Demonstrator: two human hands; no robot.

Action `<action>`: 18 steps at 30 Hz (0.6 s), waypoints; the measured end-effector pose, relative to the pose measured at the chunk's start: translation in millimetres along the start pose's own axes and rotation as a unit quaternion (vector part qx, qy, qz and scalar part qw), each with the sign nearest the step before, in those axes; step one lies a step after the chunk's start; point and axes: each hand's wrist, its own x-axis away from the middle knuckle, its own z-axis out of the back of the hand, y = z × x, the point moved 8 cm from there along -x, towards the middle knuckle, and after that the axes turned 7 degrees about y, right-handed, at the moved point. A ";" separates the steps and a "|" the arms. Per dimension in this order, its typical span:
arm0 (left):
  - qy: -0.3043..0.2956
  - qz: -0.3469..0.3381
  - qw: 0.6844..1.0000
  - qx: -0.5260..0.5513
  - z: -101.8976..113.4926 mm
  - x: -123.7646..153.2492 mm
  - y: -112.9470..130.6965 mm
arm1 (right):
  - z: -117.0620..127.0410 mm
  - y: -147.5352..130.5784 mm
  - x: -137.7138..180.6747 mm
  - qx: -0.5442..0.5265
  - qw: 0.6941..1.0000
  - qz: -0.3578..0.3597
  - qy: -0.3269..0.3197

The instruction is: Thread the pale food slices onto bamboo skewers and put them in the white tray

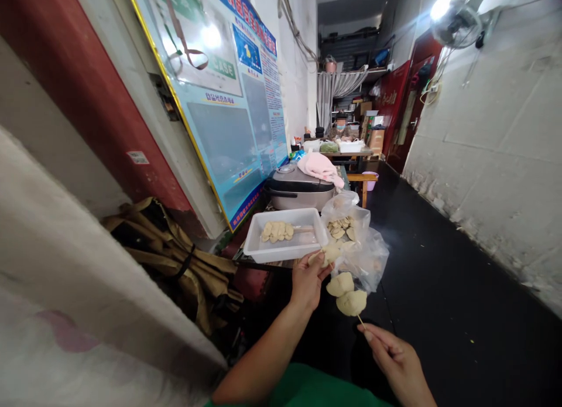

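Note:
My right hand (397,357) pinches the lower end of a thin skewer (360,321). Two pale, flat, rounded food pieces (352,303) are threaded on it above my fingers. My left hand (307,283) is closed on more pale food pieces (331,253) near the skewer's upper end; whether the skewer runs through these I cannot tell. Just beyond my left hand is a white plastic tray (281,255) holding a row of skewered pale pieces (277,231). To its right, a clear plastic bag (373,260) lies open around a pile of loose pale slices (341,226).
Behind the tray sits a grey lidded appliance (298,195) with a pink cloth (319,166) on it. A wall poster board (223,126) rises at the left, above folded tan fabric (171,255). Dark floor (439,266) stretches along the right wall.

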 end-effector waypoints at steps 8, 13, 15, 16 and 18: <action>0.003 0.159 0.986 0.055 -1.3 -1.3 -15.6 | -15.5 2.5 6.1 -0.056 0.996 -0.065 -0.027; 0.012 0.125 0.991 0.048 1.0 -2.3 -11.9 | -14.9 7.7 4.1 -0.045 0.997 -0.062 -0.031; 0.013 0.097 0.995 0.036 0.7 -1.4 -8.7 | -13.7 9.3 2.8 -0.038 0.998 -0.051 -0.027; 0.014 0.082 0.996 0.031 0.4 -0.9 -7.1 | -13.6 9.8 2.4 -0.037 0.998 -0.046 -0.025; 0.022 0.058 0.998 0.022 0.2 0.6 -5.8 | -14.2 10.1 2.0 -0.041 0.998 -0.038 -0.020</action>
